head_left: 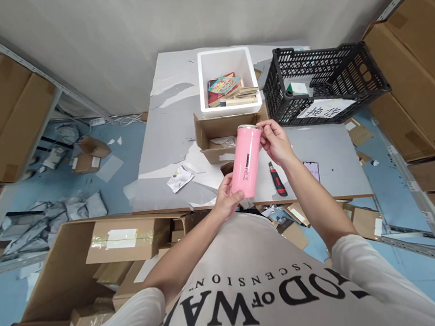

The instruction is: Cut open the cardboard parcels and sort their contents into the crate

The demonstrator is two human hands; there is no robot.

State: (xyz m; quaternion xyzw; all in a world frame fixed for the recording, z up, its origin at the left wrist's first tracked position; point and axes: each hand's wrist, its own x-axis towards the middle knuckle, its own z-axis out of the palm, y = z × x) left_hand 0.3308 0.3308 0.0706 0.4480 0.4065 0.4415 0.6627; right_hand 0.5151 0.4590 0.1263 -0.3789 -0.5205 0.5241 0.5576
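Observation:
A pink tumbler (246,162) with a silver rim is held up in front of me, slightly tilted, above the table's near edge. My left hand (226,199) grips it around the bottom. At the rim, my right hand (276,141) pinches the tumbler's upper right side with thumb and fingers. Just behind the tumbler stands an open cardboard box (217,155) with something clear inside. A red and black utility knife (277,180) lies on the table below my right hand. Part of the box is hidden by the tumbler.
On the table (155,153), a white foam box (207,114) holds several books. To its right stands a black plastic crate (347,76) with a paper sign. A phone (312,170) and a crumpled wrapper (180,178) lie nearby. A large carton (64,249) of boxes is at lower left.

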